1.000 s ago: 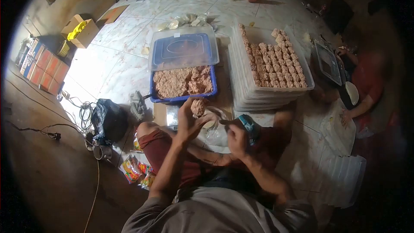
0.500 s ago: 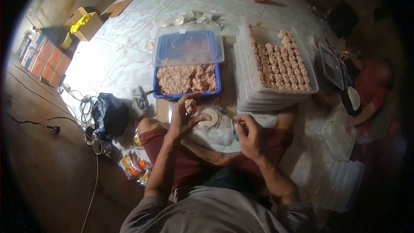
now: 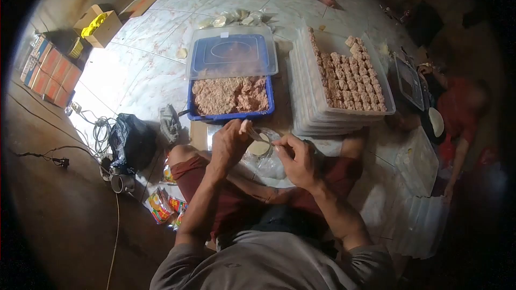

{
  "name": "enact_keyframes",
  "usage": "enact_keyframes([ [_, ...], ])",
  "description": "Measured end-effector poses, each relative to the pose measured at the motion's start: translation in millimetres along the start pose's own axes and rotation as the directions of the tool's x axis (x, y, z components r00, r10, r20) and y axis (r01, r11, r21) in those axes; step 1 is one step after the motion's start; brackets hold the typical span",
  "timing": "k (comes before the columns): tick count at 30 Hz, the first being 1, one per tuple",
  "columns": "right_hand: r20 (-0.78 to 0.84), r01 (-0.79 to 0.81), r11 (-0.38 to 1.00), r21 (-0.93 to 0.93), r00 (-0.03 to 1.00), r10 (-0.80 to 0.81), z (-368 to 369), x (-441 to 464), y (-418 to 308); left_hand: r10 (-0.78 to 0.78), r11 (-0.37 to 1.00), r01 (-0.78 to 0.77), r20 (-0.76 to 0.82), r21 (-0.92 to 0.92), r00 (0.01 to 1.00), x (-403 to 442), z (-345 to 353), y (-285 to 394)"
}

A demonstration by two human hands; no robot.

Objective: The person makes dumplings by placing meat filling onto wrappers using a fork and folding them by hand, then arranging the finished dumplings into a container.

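Observation:
My left hand [image 3: 230, 147] is closed, its fingers wrapped around a meat-filled dumpling [image 3: 245, 125] of which only a pale pinkish part shows at the fingertips. Pinched in my right hand [image 3: 295, 160] is a thin tool [image 3: 263, 138], slanting up toward the dumpling; its exact kind is too small to tell. Between and below the hands, a stack of round dough wrappers [image 3: 260, 147] lies on a clear plastic bag [image 3: 266, 166]. Just beyond stands a blue tub [image 3: 271, 102] of minced meat filling [image 3: 226, 95], partly covered by a clear lid [image 3: 193, 48].
On the right, rows of dumplings [image 3: 349, 80] fill much of the top tray [image 3: 391, 102] in a stack. A co-worker [image 3: 465, 107] sits further right by clear trays [image 3: 416, 166]. A black plastic bag [image 3: 131, 142], cables [image 3: 102, 137] and a metal mug [image 3: 122, 183] lie left.
My left hand has closed around the dumpling and left the wrapper stack. My right hand has moved left, bringing the thin tool to the dumpling. The co-worker's arm has reached lower.

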State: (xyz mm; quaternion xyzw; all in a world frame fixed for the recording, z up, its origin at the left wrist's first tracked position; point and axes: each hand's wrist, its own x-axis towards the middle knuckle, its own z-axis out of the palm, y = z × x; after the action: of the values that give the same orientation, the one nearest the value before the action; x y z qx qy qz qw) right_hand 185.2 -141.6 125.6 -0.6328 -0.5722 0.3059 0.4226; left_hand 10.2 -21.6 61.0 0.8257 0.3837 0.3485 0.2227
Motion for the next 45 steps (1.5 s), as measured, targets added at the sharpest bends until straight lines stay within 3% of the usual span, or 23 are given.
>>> enact_keyframes([
  [2,-0.012,-0.038,0.979,0.2,0.999,0.041,11.8,15.4,21.4,-0.304,0.953,0.303,0.032,0.023,0.952,-2.3,-10.1,-0.1],
  [4,0.047,-0.134,0.768,0.626,0.99,0.135,22.9,37.5,36.5,-0.34,0.927,0.345,0.061,-0.144,0.938,-10.4,-11.8,-10.3],
  [5,0.041,-0.13,0.769,0.626,0.99,0.134,31.8,47.7,65.1,-0.373,0.871,0.386,0.102,-0.303,0.922,-15.1,-11.2,-18.3],
  [6,0.1,-0.232,0.739,0.633,0.97,0.22,46.8,57.0,109.9,-0.206,0.878,0.224,0.089,-0.422,0.974,-20.5,-10.3,-28.9],
  [10,0.252,-0.542,0.616,0.571,0.83,0.497,56.5,35.1,173.9,-0.205,0.757,0.229,0.11,-0.612,0.972,-31.2,-19.5,-23.1],
  [11,0.099,-0.567,0.718,0.404,0.807,0.582,51.4,34.0,153.1,-0.214,0.756,0.223,0.09,-0.615,0.973,-24.0,-15.5,-26.8],
  [13,-0.116,-0.071,0.984,0.164,0.989,0.091,34.0,20.6,102.7,-0.311,0.56,0.454,0.332,-0.693,0.891,-29.3,-7.8,-28.8],
  [14,-0.108,-0.072,0.984,0.165,0.99,0.091,26.4,16.8,69.6,-0.319,0.448,0.513,0.405,-0.733,0.857,-28.4,1.9,-31.5],
  [15,-0.118,0.126,0.989,-0.073,0.984,-0.134,19.4,11.3,34.2,-0.321,0.443,0.516,0.408,-0.733,0.855,-20.7,1.7,-23.9],
  [16,-0.073,0.309,0.9,-0.307,0.935,-0.346,13.7,4.6,11.2,-0.308,0.727,0.476,0.385,-0.495,0.87,-10.6,-1.8,-11.8],
  [17,-0.07,0.3,0.901,-0.313,0.939,-0.337,9.2,-1.4,0.6,-0.281,0.91,0.368,0.37,-0.191,0.885,-4.9,-2.0,-4.2],
  [19,0.081,0.125,0.884,-0.45,0.992,-0.099,2.5,-6.9,-11.4,-0.333,0.871,0.428,0.351,-0.242,0.875,-5.9,2.2,0.9],
  [21,-0.007,0.156,0.918,-0.365,0.985,-0.17,-6.5,-6.3,-12.9,-0.22,0.661,0.328,0.243,-0.675,0.945,-9.7,-3.8,5.7],
  [23,-0.104,0.184,0.945,-0.271,0.97,-0.219,-4.3,-8.0,-9.4,-0.178,0.61,0.252,0.18,-0.751,0.967,-16.6,-2.7,-8.0],
  [27,0.097,0.174,0.937,-0.303,0.984,-0.151,10.3,-2.6,7.4,-0.274,0.831,0.44,0.438,-0.341,0.856,-21.9,12.7,-29.7],
  [30,-0.007,0.111,0.943,-0.315,0.993,-0.119,-2.8,20.5,0.6,-0.343,0.485,0.397,0.248,-0.779,0.906,-25.8,-4.8,-7.3],
  [33,0.007,0.188,0.708,-0.681,0.968,-0.25,-1.6,69.6,27.5,-0.247,0.719,0.39,0.314,-0.575,0.917,-39.8,6.8,-53.6],
  [34,0.011,0.19,0.706,-0.682,0.968,-0.25,4.0,86.1,41.0,-0.308,0.616,0.556,0.479,-0.558,0.822,-35.8,-2.6,-41.9],
  [36,0.056,0.267,0.445,-0.855,0.9,-0.432,20.5,118.3,67.9,-0.277,0.64,0.438,0.342,-0.632,0.898,-38.8,2.9,-37.4],
  [37,0.059,0.271,0.443,-0.854,0.898,-0.435,28.3,127.1,78.5,-0.246,0.658,0.317,0.203,-0.683,0.948,-41.3,4.4,-35.8],
  [39,0.231,0.413,0.296,-0.861,0.837,-0.496,41.3,137.0,85.9,-0.283,0.571,0.414,0.304,-0.709,0.91,-40.7,-4.6,-33.1],
  [41,0.328,0.489,0.295,-0.821,0.826,-0.458,41.8,135.8,85.1,-0.489,0.673,0.647,0.441,-0.357,0.752,-44.2,-6.0,-45.1],
  [45,0.225,0.446,0.471,-0.761,0.862,-0.454,14.7,130.2,64.1,-0.382,0.549,0.531,0.371,-0.646,0.846,-49.1,-6.9,-49.8],
])
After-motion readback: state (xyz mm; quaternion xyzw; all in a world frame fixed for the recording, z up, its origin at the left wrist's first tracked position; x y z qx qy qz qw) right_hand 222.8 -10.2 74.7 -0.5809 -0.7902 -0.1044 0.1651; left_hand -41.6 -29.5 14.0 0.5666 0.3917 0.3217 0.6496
